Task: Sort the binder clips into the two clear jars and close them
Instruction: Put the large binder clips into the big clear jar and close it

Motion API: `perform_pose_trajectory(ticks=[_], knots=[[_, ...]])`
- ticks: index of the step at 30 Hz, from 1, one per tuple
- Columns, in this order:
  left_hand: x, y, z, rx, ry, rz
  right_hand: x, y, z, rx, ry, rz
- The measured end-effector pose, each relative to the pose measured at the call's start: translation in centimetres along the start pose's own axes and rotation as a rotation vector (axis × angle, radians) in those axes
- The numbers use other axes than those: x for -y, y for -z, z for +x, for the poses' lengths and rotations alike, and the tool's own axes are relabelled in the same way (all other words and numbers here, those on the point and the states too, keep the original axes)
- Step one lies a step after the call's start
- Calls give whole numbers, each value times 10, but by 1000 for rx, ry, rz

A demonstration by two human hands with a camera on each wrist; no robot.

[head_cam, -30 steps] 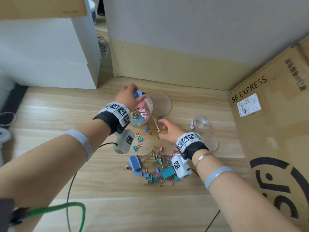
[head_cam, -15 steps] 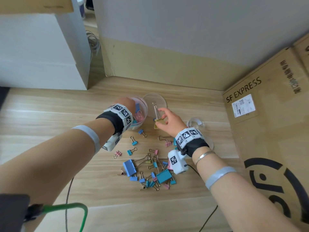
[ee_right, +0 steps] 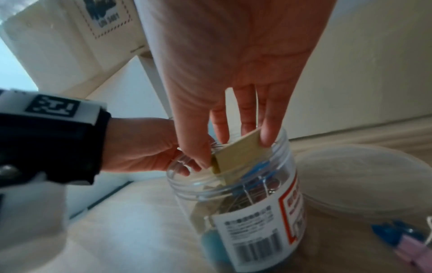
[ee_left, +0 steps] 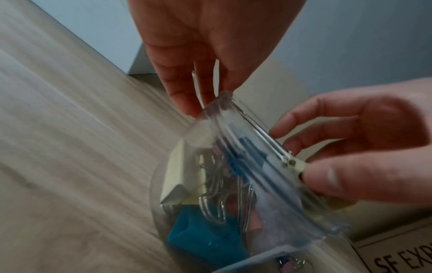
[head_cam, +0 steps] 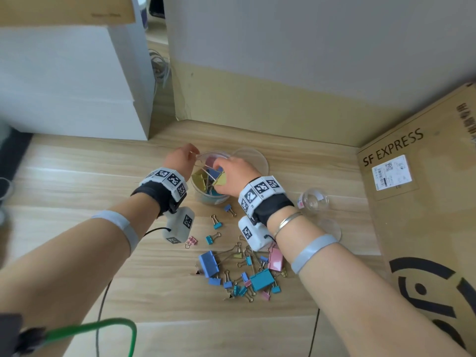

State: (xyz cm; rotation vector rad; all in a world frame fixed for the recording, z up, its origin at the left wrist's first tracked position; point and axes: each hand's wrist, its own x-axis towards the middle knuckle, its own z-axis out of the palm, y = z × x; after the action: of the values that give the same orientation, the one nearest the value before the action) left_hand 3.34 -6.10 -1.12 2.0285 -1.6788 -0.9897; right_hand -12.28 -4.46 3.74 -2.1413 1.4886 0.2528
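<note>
While pinched in right hand [ee_right: 224,77], yellow clip [ee_right: 240,157] tilted over jar [ee_right: 236,194]; left hand [ee_left: 210,46] fingering rim.

Soft, even daylight fills all three views, with only faint shadows on the tabletop [head_cam: 77,176]. The head view bows straight lines at its edges and smears at far left. Both wrist views are motion-blurred, grainy and cooler, and their near hands [ee_right: 224,61] loom soft.

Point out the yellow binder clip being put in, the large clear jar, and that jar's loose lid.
yellow binder clip [ee_right: 243,155]: right wrist view, its flat yellow side.
large clear jar [ee_right: 247,221]: right wrist view, its labelled wall.
loose lid [head_cam: 257,161]: head view, its bare right part.
</note>
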Motion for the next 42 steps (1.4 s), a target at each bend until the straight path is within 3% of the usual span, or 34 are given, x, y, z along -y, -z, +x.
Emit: perform_pose_trajectory(ticks=[6,11,14,16,19,22,28,34,42], knots=[[2,-4,-2,26,-32,68,-5,12,12,179,146,-217],[0,-9,-4,28,-39,91,-3,30,21,199,389,-458],[-3,-8,-4,67,-33,102,10,27,30,247,467,-484],[-4,-6,-5,91,-35,116,11,21,32,219,433,-341],[-2,-7,-5,72,-40,93,1,6,31,-54,231,67],[1,-9,-6,41,-36,60,-8,-4,29,-201,106,94],[4,-13,-7,33,-41,38,-7,-12,26,-145,39,300],[2,-11,-7,46,-43,48,-4,-2,33,-80,51,303],[2,-10,-6,38,-42,35,4,16,40,148,195,-65]])
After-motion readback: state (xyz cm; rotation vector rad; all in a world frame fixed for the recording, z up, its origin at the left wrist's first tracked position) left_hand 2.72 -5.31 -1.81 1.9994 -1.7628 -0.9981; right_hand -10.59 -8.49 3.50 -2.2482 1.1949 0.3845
